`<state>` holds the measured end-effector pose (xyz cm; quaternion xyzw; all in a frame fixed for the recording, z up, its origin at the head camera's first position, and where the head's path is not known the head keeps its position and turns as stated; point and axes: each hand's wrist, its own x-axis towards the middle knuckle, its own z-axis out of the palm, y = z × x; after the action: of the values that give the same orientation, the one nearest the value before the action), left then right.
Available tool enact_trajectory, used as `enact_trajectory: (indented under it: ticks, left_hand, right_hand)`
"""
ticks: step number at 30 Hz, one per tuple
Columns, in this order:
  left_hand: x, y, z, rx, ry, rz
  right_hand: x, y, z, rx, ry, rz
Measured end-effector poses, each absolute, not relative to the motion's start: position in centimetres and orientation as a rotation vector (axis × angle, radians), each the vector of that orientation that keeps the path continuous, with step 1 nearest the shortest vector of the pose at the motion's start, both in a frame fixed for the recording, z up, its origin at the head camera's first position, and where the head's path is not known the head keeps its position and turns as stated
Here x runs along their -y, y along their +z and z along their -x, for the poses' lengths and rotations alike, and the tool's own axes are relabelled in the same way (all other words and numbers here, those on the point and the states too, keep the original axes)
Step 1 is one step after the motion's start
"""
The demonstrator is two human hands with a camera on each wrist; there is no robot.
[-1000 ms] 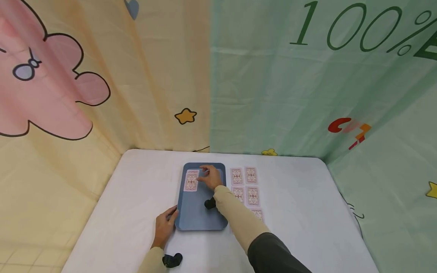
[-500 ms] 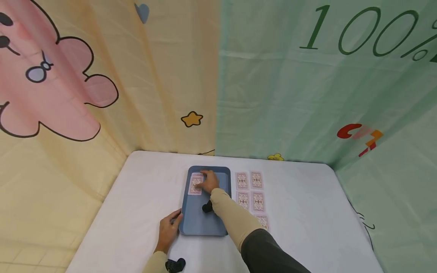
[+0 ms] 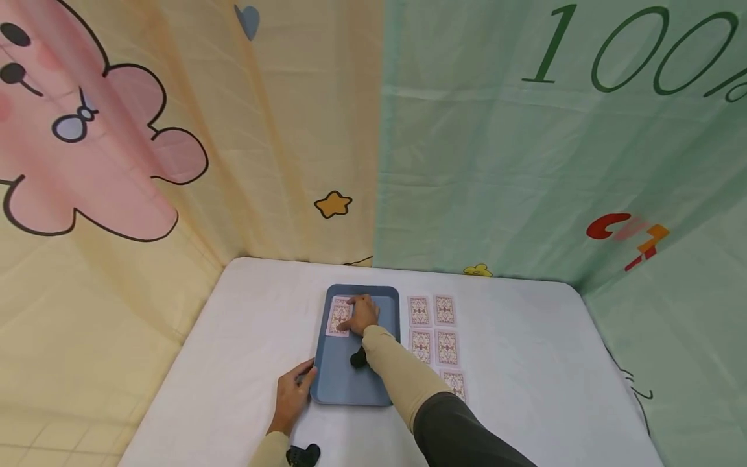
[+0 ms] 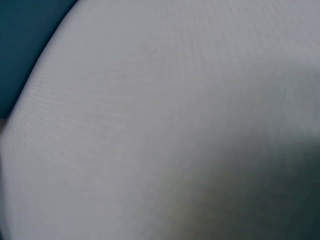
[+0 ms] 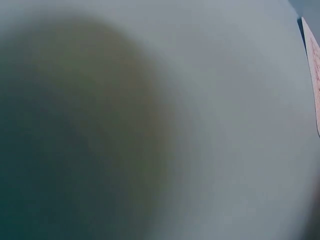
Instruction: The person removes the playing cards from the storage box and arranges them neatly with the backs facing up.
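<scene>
A blue-grey tray (image 3: 350,383) lies on the white table. Inside its upper left part is a face-down playing card (image 3: 338,318) with a red-patterned back. My right hand (image 3: 364,315) bends over the card's right side, fingertips at its top corner and thumb at its lower right edge. In the right wrist view, the card's edge (image 5: 313,70) shows at the far right, and a dark blur hides much of the picture. At the tray's left side, my left hand (image 3: 293,395) holds the rim between thumb and fingers. The left wrist view catches only a corner of the tray (image 4: 25,45).
Right of the tray, several face-down playing cards (image 3: 447,348) lie in two columns, partly behind my right sleeve (image 3: 403,370). Printed curtains (image 3: 490,162) border the table (image 3: 513,363) at the back and sides. Both wrists carry black cameras (image 3: 305,455).
My right hand has come from beside the card in the tray onto its right edge, thumb and fingers closer in. The left hand keeps to the tray's rim. The head view has shifted slightly.
</scene>
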<state>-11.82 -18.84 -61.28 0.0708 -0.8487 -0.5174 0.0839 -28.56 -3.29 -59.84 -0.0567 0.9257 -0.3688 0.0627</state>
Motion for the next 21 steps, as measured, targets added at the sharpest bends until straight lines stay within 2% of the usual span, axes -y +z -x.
enact_trajectory:
  ticks: [21]
  left_hand:
    - [18.7, -61.1, 11.7, 2.544, -1.558, -0.224]
  right_hand:
    - [1.3, -58.4, 26.8, -2.611, -1.491, 0.208]
